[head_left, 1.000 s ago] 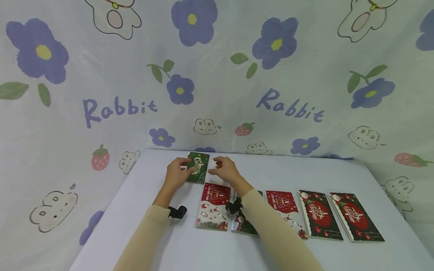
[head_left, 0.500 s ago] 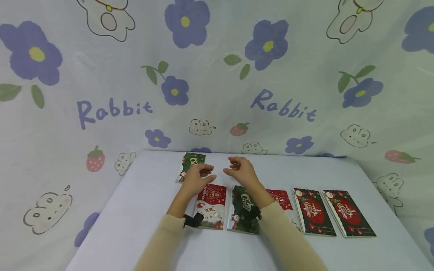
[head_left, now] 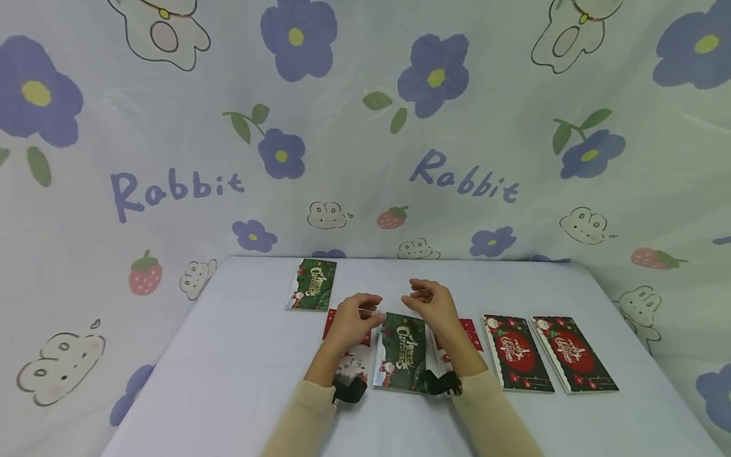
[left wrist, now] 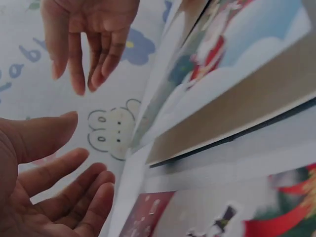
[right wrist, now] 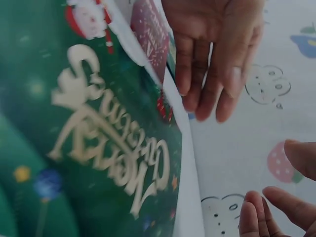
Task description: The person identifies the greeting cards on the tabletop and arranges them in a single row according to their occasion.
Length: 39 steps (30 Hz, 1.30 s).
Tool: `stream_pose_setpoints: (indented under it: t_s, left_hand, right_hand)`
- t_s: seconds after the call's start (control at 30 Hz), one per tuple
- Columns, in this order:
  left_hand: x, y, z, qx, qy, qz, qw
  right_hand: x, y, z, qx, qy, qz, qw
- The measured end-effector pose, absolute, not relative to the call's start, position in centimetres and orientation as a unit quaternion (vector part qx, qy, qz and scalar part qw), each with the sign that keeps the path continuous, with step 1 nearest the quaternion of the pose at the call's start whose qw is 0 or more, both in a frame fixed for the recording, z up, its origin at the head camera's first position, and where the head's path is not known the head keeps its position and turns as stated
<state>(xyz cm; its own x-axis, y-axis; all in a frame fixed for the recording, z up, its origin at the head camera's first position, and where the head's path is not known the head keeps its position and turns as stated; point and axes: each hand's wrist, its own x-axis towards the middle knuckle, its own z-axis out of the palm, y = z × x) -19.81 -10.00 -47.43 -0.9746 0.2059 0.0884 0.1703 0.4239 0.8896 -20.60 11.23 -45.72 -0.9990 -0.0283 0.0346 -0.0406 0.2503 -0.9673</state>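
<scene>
Over the front row, my left hand [head_left: 353, 319] hovers with loosely bent fingers above a red-and-white Christmas booklet [head_left: 355, 364], partly covering it. To its right lies a green "Merry Christmas" booklet [head_left: 404, 352], its cover large in the right wrist view. My right hand [head_left: 438, 310] is near that booklet's far right corner, fingers loosely bent; its wrist and sleeve hide much of a second red-and-white booklet [head_left: 471, 332]. Neither hand holds anything, and a gap separates them. Another green booklet [head_left: 314, 285] lies alone at the back left of the table.
Two dark booklets with red circles, one [head_left: 518, 355] beside the other [head_left: 577, 355], lie at the right end of the front row. The white table [head_left: 228, 368] meets a patterned cloth backdrop [head_left: 342, 146] behind. Black straps with small devices sit on both wrists.
My left hand has let go of the green booklet at the back left. Both hands have moved right and toward me, over the front row, as the head view swung slightly right.
</scene>
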Motion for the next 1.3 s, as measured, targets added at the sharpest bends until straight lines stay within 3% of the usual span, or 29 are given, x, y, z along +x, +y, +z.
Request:
stream_pose_setpoints:
  t_s: [0.23, 0.67, 1.3]
  left_hand:
    - [-19.8, -9.4, -48.2, 0.114, 0.862, 0.494, 0.005]
    - [-19.6, -8.8, -48.4, 0.122, 0.88, 0.458, 0.031]
    - [-20.2, -9.1, -48.3, 0.117, 0.804, 0.579, -0.072]
  right_hand:
    - [-19.8, 12.2, -46.9, -0.003, -0.771, 0.637, -0.003]
    - [-19.6, 12.7, -47.5, -0.009, -0.768, 0.64, 0.004]
    - [-20.4, 13.5, -48.0, -0.018, -0.78, 0.625, 0.005]
